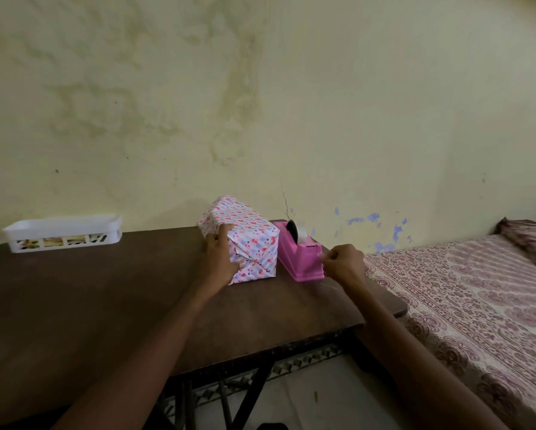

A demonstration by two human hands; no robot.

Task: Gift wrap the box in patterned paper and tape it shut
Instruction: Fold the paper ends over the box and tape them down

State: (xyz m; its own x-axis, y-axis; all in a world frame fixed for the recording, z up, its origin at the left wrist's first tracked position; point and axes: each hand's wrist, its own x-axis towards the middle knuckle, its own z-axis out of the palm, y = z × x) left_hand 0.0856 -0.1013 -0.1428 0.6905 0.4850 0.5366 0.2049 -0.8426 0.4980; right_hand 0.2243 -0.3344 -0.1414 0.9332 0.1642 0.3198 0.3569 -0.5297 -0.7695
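A box point(250, 234) wrapped in white paper with pink and blue hearts lies on the dark wooden table point(74, 305), its folded end facing me. My left hand point(218, 259) presses flat against that folded end, holding the flaps down. Right beside the box stands a pink tape dispenser point(297, 256) with a roll of clear tape. My right hand point(342, 263) is at the dispenser's front, fingers pinched on the end of the tape at the cutter.
A white plastic basket point(62, 232) with some items inside sits at the table's far left against the wall. A bed point(477, 299) with a patterned cover lies close to the table's right edge. The table's near right corner is just under my right forearm.
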